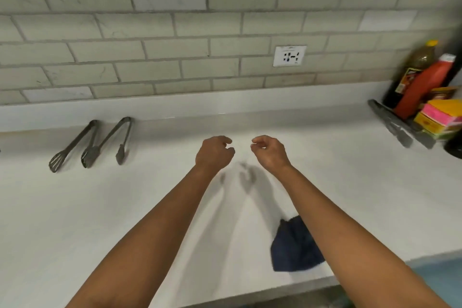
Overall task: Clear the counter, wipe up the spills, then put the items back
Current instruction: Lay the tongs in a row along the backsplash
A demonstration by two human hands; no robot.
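Observation:
Both my arms reach out over the white counter [150,207]. My left hand [215,151] and my right hand [268,151] hover side by side above its middle, fingers loosely curled, holding nothing. A dark blue cloth [295,247] lies crumpled near the counter's front edge, partly under my right forearm. Two pairs of metal tongs [72,145] [120,140] lie at the back left. At the far right stand a dark oil bottle [412,72] with a yellow cap and a red sauce bottle [425,87], beside colourful boxes [440,117].
A dark tray [400,125] holds the bottles and boxes at the right. A white wall socket [289,55] sits in the grey tiled backsplash. The counter's front edge runs diagonally at the lower right, with floor beyond it.

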